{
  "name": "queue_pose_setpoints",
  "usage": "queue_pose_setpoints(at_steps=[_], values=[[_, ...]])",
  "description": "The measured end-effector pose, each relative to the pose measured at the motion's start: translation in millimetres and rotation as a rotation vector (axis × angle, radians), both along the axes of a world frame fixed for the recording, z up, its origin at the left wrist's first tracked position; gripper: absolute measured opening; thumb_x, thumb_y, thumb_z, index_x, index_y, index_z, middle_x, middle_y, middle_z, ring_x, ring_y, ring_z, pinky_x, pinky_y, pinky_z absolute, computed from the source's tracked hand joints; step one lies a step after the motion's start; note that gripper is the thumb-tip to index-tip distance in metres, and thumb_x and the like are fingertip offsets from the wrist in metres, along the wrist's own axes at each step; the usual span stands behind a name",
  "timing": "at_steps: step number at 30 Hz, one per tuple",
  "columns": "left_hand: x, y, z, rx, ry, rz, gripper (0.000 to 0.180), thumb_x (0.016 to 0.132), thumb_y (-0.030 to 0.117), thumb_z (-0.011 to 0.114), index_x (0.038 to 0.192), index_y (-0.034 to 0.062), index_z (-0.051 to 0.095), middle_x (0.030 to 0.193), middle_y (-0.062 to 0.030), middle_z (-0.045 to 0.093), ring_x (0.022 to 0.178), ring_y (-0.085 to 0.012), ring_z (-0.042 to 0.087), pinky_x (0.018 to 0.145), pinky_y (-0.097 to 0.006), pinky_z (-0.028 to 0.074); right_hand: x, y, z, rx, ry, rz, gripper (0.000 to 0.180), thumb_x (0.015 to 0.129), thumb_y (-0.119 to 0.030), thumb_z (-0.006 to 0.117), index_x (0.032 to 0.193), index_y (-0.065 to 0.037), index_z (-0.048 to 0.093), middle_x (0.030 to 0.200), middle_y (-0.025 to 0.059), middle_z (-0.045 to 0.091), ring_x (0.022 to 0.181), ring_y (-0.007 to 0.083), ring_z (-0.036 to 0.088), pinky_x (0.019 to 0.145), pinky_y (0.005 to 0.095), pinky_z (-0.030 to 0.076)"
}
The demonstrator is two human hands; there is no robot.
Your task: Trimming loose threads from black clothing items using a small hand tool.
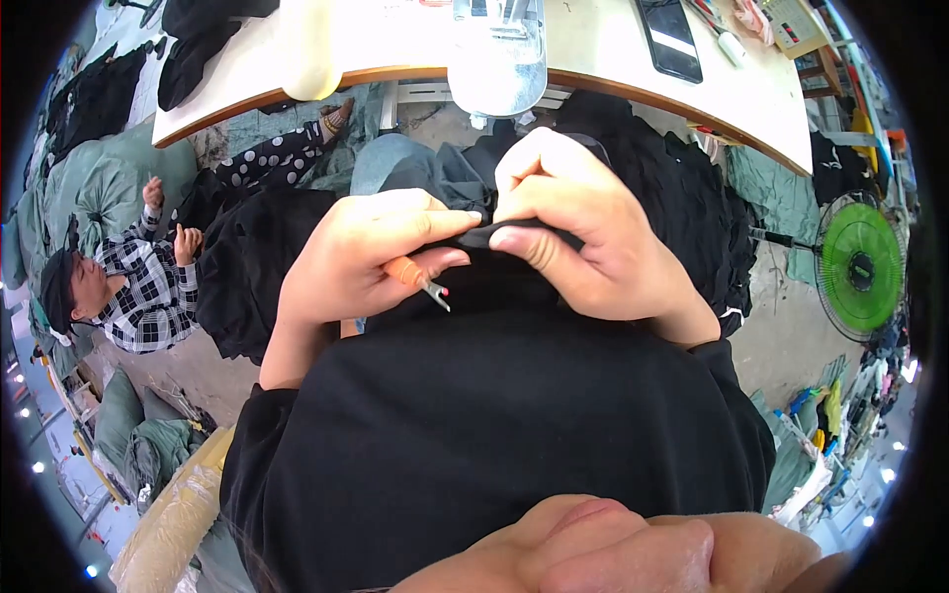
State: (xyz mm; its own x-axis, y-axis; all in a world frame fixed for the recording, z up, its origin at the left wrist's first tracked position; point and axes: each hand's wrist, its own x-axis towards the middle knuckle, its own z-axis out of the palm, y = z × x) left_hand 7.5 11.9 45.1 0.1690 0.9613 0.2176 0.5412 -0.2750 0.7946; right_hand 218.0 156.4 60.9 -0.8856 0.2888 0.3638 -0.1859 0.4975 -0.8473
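a wooden-edged work table (682,109) is curving across the far side, and a person in a checked shirt (138,287) is lying at the far left among piles of dark cloth. a green fan (858,265) is standing at the right. on the table a clear plastic bottle (499,49) is sitting at the near edge and a black phone (670,38) is lying to its right.

a black garment (494,395) is filling the near middle, draping down from the hands toward the wearer's chest; it is looking matte, soft and plain, bunching into a narrow fold where the two hands are meeting.

the right hand (583,227) is closing tightly on that fold, thumb pressing the cloth flat against the curled fingers. the left hand (366,257) is pinching the same fold from the left with its fingertips, and is also gripping a seam ripper (420,280) with an orange handle, its small metal fork with a red tip sticking out to the right, just below the fold.
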Motion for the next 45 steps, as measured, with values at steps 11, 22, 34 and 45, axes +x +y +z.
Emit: queue_pose_setpoints(at_steps=[11,22,34,45], values=[[-4,11,-23,-0.100,-0.362,-0.033,0.018,0.077,-0.008,0.069,0.089,0.0026,0.061,0.108,-0.0091,0.066,0.066,-0.0076,0.050,0.058,-0.023,0.042,9,12,5,0.058,-0.067,-0.030,0.012,0.090,-0.009,0.075,0.096,-0.003,0.067,0.081,0.0088,0.058,0.066,0.0259,0.055,0.061,0.0362,0.044],[10,13,-31,-0.384,-0.623,0.110,0.005,0.098,-0.002,0.063,0.097,-0.0029,0.067,0.087,-0.0061,0.065,0.074,-0.0117,0.060,0.067,-0.027,0.049,18,29,19,0.546,-0.105,-0.056,0.018,0.080,-0.007,0.076,0.098,-0.010,0.073,0.073,0.0064,0.050,0.063,0.0259,0.058,0.054,0.0376,0.045],[23,19,-42,-0.217,-0.834,0.233,0.028,0.096,-0.002,0.069,0.124,0.0016,0.068,0.072,0.0013,0.061,0.056,-0.0044,0.052,0.054,-0.021,0.041,16,24,-6,0.432,0.111,-0.287,0.024,0.082,0.003,0.081,0.106,0.000,0.078,0.073,0.0017,0.054,0.063,0.0116,0.047,0.056,0.0248,0.035],[32,34,-59,0.336,-0.167,0.262,0.025,0.089,0.003,0.078,0.112,0.0034,0.071,0.082,0.0026,0.061,0.076,-0.0063,0.057,0.070,-0.021,0.047,6,15,-19,0.154,0.202,-0.339,0.013,0.092,0.001,0.074,0.104,0.005,0.072,0.103,0.0113,0.068,0.090,0.0175,0.065,0.082,0.0237,0.050]])
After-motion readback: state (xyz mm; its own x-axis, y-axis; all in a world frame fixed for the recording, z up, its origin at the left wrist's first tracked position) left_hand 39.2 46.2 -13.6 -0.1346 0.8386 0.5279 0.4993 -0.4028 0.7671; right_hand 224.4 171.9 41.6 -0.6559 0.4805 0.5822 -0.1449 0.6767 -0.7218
